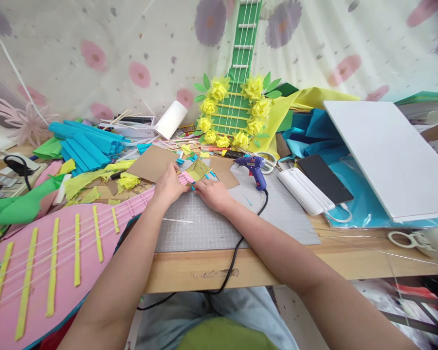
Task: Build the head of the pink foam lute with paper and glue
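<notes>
My left hand (169,185) and my right hand (212,193) meet over the grey cutting mat (273,214), both pinched on the narrow pink end of a pink paper guitar (51,262). That guitar has yellow strips and white strings and runs down to the lower left. Just beyond my fingertips a small yellow cardboard piece (198,169) with blue bits stands at the pink end. A blue glue gun (255,167) lies to the right of my right hand, its black cord trailing over the table edge.
A green paper guitar (241,58) ringed with yellow paper flowers leans at the back. Brown cardboard (153,163), blue crepe paper (83,141), a white roll (171,119), scissors (268,163), a phone (324,179) on a white box and a white board (387,150) crowd the table.
</notes>
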Demonstrator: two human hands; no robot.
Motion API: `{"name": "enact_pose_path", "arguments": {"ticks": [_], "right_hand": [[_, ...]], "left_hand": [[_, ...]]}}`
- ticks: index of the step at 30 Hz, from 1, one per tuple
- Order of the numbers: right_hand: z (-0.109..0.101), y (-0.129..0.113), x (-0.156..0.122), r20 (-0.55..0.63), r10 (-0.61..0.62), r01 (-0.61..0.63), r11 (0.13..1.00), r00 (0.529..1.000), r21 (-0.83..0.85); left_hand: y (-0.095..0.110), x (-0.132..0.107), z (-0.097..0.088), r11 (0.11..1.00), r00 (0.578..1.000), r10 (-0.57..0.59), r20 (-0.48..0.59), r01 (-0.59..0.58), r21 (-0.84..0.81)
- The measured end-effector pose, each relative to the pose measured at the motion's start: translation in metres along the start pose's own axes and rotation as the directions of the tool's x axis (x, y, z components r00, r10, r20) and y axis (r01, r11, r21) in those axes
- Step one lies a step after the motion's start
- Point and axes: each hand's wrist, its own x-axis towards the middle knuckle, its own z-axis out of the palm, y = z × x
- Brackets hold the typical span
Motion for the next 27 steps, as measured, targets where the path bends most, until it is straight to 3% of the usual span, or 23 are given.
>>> {"name": "enact_pose_path", "arguments": {"ticks": [11,17,22,27], "right_hand": [[0.001,-0.001,0.001,-0.008,0.007,-0.007,1.000,1.000,0.012],[-0.011,0.005,-0.004,-0.037,0.024,-0.021,0.997,0.999,0.080],[-0.026,0.027,-0.010,-0.215,0.099,-0.070,0.988,0.972,0.137],[-0.027,0.047,-0.010,-0.396,0.266,-0.185,0.955,0.879,0.232]], "left_hand": [[0.000,0.001,-0.001,1.000,1.000,-0.004,0.018,0.003,0.008],[-0.002,0.000,0.000,1.000,0.999,0.021,0.043,-0.021,0.014],[-0.005,-0.001,-0.001,0.993,0.993,0.111,0.050,-0.112,0.025],[-0.005,0.000,-0.003,0.989,0.990,0.140,0.031,-0.141,0.038]]}}
